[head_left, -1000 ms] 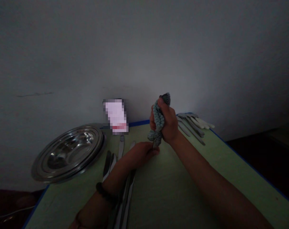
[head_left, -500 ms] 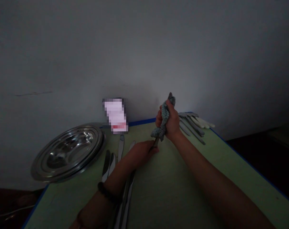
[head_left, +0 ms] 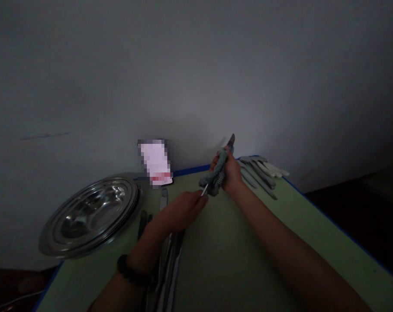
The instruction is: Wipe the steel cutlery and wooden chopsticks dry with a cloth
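My left hand (head_left: 187,209) is closed on the handle end of a table knife (head_left: 231,139), low over the table. The blade slants up and away to the right, its rounded tip showing above my right hand (head_left: 231,172). That hand is wrapped around a grey-green cloth (head_left: 218,174), which is folded about the knife's middle and hides it. Beneath my left forearm lie several more knives (head_left: 173,277), partly covered by the arm. Beyond my right wrist rests a group of cutlery (head_left: 259,173), some pieces with white handles.
At the left of the green table (head_left: 235,260) stand stacked shiny metal dishes (head_left: 131,186). A phone (head_left: 156,162) with a lit, blurred screen leans on the grey wall (head_left: 196,78) behind. Blue edging (head_left: 196,169) runs round the table.
More of the knife's tip now sticks out above the cloth. My right hand with the cloth has slid slightly down along the knife, and my left hand has shifted a little left.
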The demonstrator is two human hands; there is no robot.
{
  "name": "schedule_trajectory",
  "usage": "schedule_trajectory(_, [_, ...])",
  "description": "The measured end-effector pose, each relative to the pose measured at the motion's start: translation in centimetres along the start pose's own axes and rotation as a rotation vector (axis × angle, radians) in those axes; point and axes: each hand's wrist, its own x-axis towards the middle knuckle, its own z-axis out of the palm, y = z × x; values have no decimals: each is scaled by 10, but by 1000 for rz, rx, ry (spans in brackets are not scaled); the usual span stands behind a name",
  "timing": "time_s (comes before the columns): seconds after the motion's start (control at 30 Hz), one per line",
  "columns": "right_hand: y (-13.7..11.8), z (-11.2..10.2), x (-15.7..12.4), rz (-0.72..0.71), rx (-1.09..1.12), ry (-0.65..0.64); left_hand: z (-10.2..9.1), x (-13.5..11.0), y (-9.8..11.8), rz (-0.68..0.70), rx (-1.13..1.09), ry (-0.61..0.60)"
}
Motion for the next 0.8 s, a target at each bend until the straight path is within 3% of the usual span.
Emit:
schedule_trajectory(0.13, [-37, -8, 8, -72, 273, 174, -32, -19, 14, 23, -46, -53])
schedule_trajectory(0.27, [-60, -14, 7, -136, 380, 264, -47, -34, 25, -23, -115, -149])
schedule_trajectory(0.4, [-59, -1, -2, -129, 422, 294, -48, -35, 32, -11, -222, 1])
schedule_trajectory(0.6, [-48, 28, -17, -136, 373, 238, -48, -32, 32, -74, -245, 179])
schedule_trajectory(0.8, [-36, 38, -30, -102, 290, 197, -48, -32, 44, -96, -182, 251])
